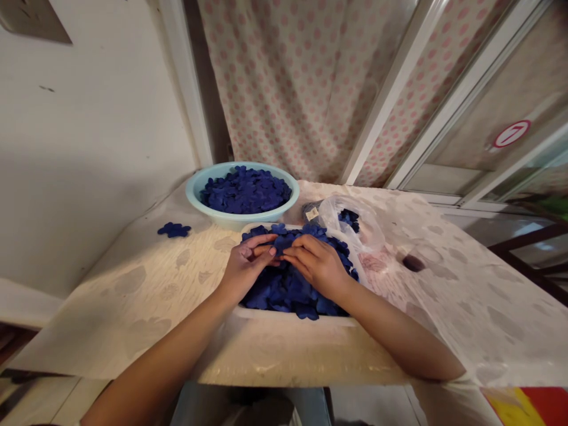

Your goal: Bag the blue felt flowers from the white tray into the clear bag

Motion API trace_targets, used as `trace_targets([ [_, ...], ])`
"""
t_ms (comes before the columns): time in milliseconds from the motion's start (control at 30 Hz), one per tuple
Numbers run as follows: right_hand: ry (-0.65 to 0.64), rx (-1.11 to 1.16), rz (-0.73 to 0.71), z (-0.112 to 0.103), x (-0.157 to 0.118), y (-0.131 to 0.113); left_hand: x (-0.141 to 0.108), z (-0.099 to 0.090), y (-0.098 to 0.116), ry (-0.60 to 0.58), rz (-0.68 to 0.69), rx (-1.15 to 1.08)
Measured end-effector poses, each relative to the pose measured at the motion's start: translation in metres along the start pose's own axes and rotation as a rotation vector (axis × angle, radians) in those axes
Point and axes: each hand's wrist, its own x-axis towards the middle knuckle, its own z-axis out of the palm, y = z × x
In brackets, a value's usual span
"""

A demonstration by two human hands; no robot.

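"Fingers (264, 238) hold what, please?"
"Left hand (247, 258) and right hand (322, 267) pinch together one blue flower piece (283, 243), near the centre of the frame."
"And around it?"
"Under the hands is a white tray (261, 315), full of more blue pieces (288, 291)."
"Farther away?"
"Pale-blue basin (239, 218) of similar pieces stands upper middle; clear bag (373, 229) is right of centre; one loose flower (174, 229) lies left, on the table (142, 284)."
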Motion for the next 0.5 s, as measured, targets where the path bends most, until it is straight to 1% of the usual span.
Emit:
trace_targets([
  [133, -0.014, 0.154, 0.069, 0.0021, -0.0017, 0.0028, -0.0017, 0.0015, 0.0033, -0.075, 0.004, -0.007],
  [267, -0.037, 0.273, 0.107, 0.0022, -0.0019, 0.0039, -0.0008, 0.0009, 0.0025, -0.089, 0.029, 0.025],
  [400, 0.043, 0.446, 0.162, 0.0015, 0.0013, 0.003, -0.0003, 0.0005, 0.0011, -0.07, 0.038, 0.061],
  [500, 0.086, 0.531, 0.275, 0.0011, 0.0036, 0.0021, -0.0018, 0.0015, 0.0023, -0.072, 0.022, 0.067],
])
